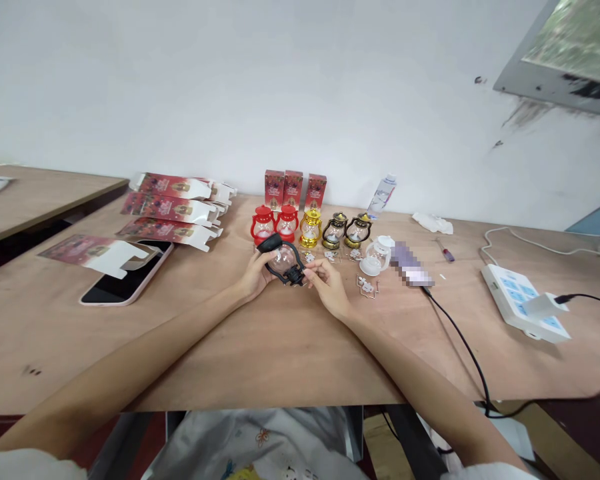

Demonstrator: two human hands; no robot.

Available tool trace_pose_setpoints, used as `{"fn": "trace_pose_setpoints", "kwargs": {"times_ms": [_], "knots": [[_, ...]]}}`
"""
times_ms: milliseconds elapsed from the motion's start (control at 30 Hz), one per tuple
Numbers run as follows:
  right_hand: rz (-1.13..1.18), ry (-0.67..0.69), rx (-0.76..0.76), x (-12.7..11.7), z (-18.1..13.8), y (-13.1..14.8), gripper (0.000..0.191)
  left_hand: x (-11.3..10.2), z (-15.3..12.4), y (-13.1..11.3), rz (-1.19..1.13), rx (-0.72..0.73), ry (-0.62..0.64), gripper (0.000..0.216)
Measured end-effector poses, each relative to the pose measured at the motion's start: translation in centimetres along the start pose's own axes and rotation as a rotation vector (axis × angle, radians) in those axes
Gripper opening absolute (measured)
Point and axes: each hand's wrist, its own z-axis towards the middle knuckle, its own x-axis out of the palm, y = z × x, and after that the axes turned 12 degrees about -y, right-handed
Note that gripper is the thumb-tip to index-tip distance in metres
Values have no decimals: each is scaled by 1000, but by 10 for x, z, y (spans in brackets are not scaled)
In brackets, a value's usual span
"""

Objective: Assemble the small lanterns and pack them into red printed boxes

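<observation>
A black miniature lantern (283, 260) with a clear globe lies tilted in my left hand (257, 275), whose fingers are closed around its base end. At the lantern's narrow top end, my right hand (327, 283) has its thumb and finger pinched together. What sits between those fingertips is too small to make out. Just behind stand two red lanterns (287, 225), a gold lantern (311, 228) and two bronze lanterns (335, 230). To the right is a white lantern (377, 256), with a small bent-wire piece (367, 286) in front of it. Similar wire pieces (331, 256) lie before the gold and bronze lanterns.
Red boxes (293, 189) stand by the wall. Flattened cartons (170, 206) lie left, one overlapping a phone (130, 277). Rightward are a water bottle (383, 193), a tissue (433, 223), a screwdriver (447, 254), a blurred-out item (411, 265) with a black cable, and a power strip (523, 303).
</observation>
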Motion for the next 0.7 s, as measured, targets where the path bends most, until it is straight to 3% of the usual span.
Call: {"fn": "trace_pose_setpoints", "kwargs": {"times_ms": [700], "knots": [[67, 4, 20, -1, 1, 0, 25, -4, 6, 1, -4, -78, 77, 36]]}}
